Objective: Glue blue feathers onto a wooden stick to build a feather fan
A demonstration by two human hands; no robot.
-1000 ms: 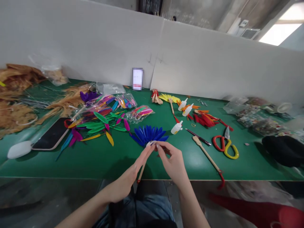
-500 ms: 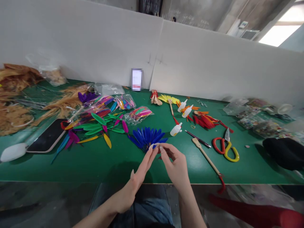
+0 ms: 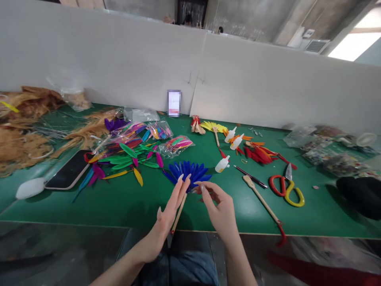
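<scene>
A fan of blue feathers (image 3: 192, 170) lies on the green table, spread away from me. Its wooden stick handle (image 3: 179, 212) points back toward the table's front edge. My left hand (image 3: 169, 214) rests over the near end of the fan, beside the handle, its fingers stretched out straight. To the right of the handle, my right hand (image 3: 218, 202) has thumb and forefinger pinched together at the feathers' base. Whatever may be between those fingertips is too small to make out.
Right of the hands are a glue bottle (image 3: 222, 163), a pen (image 3: 250, 176), a wooden stick with red cord (image 3: 262, 200) and scissors (image 3: 287, 186). Loose green feathers (image 3: 127, 159) and a dark phone (image 3: 68, 170) lie left. A lit phone (image 3: 174, 103) leans against the white board.
My left hand has shifted left, apart from my right fingertips, and the wooden handle now shows between the hands. The right hand stays pinched in nearly the same place.
</scene>
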